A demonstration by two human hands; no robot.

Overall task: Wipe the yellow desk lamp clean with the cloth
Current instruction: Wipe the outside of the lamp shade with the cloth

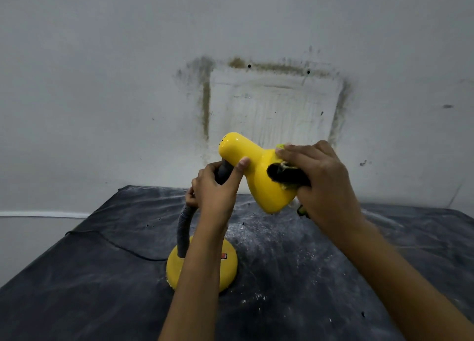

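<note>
The yellow desk lamp (252, 169) stands on a dark table, its round yellow base (202, 266) joined by a grey flexible neck (186, 225) to the glossy shade. My left hand (216, 189) grips the neck just below the shade, thumb lying against the shade's narrow end. My right hand (320, 176) holds a dark, bunched cloth (284, 174) with a yellow-green edge and presses it on the wide part of the shade. Most of the cloth is hidden under my fingers.
A dark sheet covers the table (307, 276), dusted with white powder and specks near the lamp. A black cord (115, 243) runs left from the base. A stained grey wall (256, 84) rises close behind the table's far edge.
</note>
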